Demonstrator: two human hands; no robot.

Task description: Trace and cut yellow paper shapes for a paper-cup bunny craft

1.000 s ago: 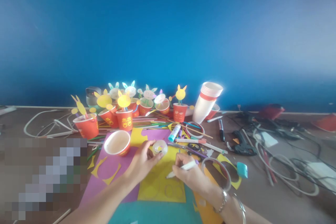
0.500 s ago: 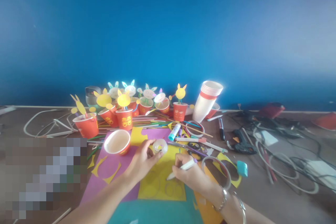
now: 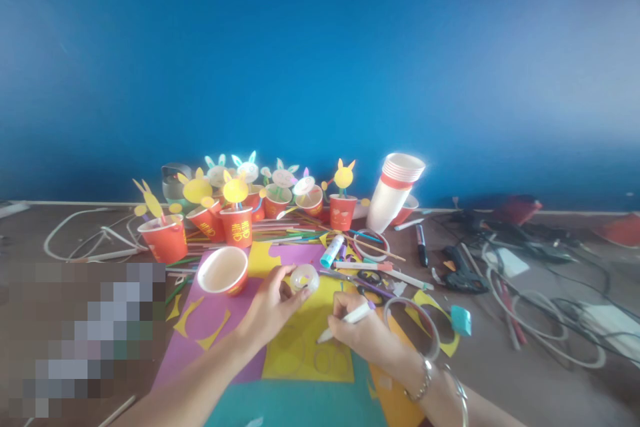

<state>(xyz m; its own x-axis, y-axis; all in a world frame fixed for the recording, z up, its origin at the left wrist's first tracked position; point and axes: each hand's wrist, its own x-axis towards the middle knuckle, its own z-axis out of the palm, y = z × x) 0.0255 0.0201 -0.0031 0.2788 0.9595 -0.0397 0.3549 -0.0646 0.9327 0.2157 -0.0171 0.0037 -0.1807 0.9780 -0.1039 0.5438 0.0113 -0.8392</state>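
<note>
My left hand [image 3: 277,300] pinches a small roll of clear tape [image 3: 305,279] above a yellow sheet of paper [image 3: 283,365]. Closed around a white marker [image 3: 350,320] with a purple end, my right hand [image 3: 357,323] rests over the same sheet. The marker's tip points down at the paper, beside drawn circle outlines. One large round and two smaller ones show on the yellow surface. Purple paper [image 3: 185,360] and teal paper [image 3: 295,403] lie partly under the yellow sheet. Left of my left hand stands a paper cup [image 3: 223,271], its open mouth facing me.
Red cups with paper animal figures [image 3: 239,227] line the back, beside a leaning stack of white cups [image 3: 395,193]. Scissors [image 3: 373,280], a glue stick [image 3: 332,251] and tape rings [image 3: 413,328] lie to the right, then a glue gun [image 3: 463,271] and tangled cables [image 3: 550,307].
</note>
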